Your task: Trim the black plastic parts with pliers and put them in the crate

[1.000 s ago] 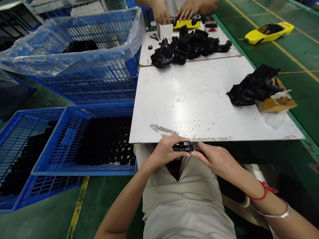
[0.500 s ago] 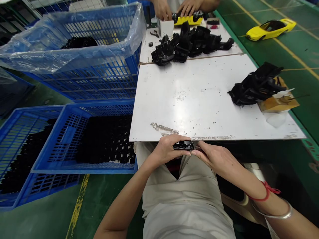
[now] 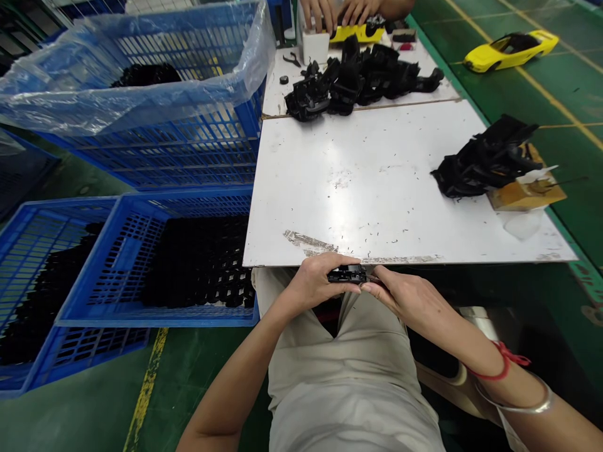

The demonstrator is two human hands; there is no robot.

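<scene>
Just past the table's near edge, above my lap, my left hand [image 3: 313,279] is closed around a small black plastic part [image 3: 346,274], thumb along one side and fingers along the other. From the right, my right hand [image 3: 402,294] pinches a thin metal tool [image 3: 373,279] whose tip meets the part's right end. Most of the tool is hidden by the fingers, so its exact kind does not show. The fingertips of both hands nearly touch.
The white table [image 3: 301,182] carries tiny black shavings. A stack of black plastic parts [image 3: 485,160] leans by a cardboard box [image 3: 527,196]; more black parts [image 3: 362,78] lie ahead, near a co-worker's hands [image 3: 355,11]. Blue crates [image 3: 127,248] stand left; a yellow toy car [image 3: 511,53] sits right.
My hands keep nearly the same grip on the part and tool. The co-worker's hands have shifted over the white box and yellow car body. The view has tipped slightly.
</scene>
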